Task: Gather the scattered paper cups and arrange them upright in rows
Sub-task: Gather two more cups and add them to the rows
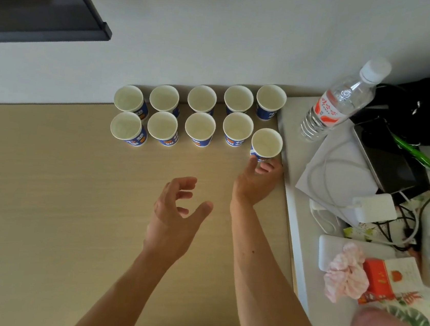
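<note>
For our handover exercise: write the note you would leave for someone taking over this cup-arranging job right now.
Left hand: open, empty, hovering over the wooden table.
Right hand: fingertips at the base of the front-right cup; grip unclear.
Cups: ten, all upright, in a back row and a front row of five, near the wall.
Done: gathering and standing up.
Left: front-right cup sits slightly forward of its row; nudge it into line, then let go.

Paper cups (199, 129) — blue with orange marks, white inside; table (44, 197) — pale beige woodgrain.
</note>
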`<state>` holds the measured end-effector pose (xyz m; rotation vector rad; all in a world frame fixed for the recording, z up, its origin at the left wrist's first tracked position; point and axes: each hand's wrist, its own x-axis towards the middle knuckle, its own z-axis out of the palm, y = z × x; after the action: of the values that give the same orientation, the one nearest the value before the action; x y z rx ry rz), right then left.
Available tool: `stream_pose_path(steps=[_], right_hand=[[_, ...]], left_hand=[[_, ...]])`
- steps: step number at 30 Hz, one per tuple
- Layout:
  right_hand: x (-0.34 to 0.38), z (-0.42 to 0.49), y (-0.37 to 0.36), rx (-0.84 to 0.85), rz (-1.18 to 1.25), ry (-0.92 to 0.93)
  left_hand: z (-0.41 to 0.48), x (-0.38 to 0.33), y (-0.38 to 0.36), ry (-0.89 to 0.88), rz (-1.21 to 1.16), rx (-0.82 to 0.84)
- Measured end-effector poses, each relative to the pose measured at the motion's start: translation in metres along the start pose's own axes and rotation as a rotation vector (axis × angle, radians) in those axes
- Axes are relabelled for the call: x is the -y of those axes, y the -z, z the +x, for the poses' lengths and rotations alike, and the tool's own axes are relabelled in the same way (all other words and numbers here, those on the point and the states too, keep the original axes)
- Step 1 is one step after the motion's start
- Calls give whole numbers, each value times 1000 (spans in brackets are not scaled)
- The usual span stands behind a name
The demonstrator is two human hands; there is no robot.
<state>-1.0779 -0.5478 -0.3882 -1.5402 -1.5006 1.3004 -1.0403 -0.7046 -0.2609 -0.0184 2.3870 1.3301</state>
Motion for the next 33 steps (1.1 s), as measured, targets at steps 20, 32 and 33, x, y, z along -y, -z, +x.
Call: stream_pose_path(steps=[20, 32, 33], right_hand=[[12, 31, -19, 45, 11, -47], [10, 27, -12, 70, -50, -10], [9, 23, -9, 74, -61, -7]], left_hand=[[1, 12, 9, 19, -23, -25], [2, 17, 16, 22, -31, -54], [1, 16, 18, 21, -35, -61]])
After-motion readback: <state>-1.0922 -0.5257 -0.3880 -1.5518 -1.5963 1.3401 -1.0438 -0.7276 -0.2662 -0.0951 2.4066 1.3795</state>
